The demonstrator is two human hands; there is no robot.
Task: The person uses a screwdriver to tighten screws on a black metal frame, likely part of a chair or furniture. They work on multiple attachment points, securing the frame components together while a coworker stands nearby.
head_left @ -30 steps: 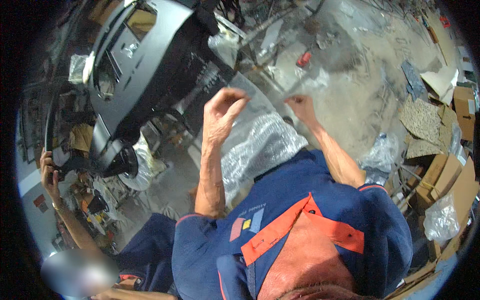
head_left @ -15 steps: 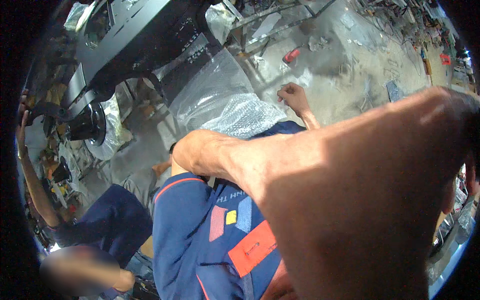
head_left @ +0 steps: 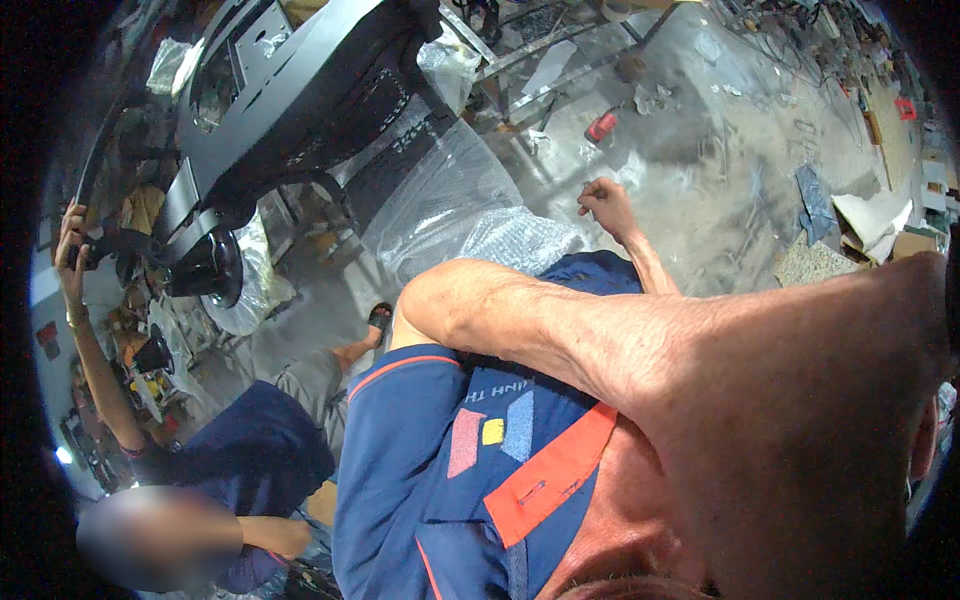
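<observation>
We see the right hand (head_left: 610,208) loosely curled, fingertip contact unclear; the left hand (head_left: 810,400) looms near at right, its grip we cannot tell. Just left of the right hand lies bubble wrap (head_left: 525,240); farther left, a black moulded panel (head_left: 285,115).

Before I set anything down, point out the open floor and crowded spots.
Widest free patch: the dusty grey floor, between the right hand and the blue-grey sheet. Crowded: left of that hand, around the large black moulded panel and clear bubble wrap. The raised left arm hides the lower right.
</observation>
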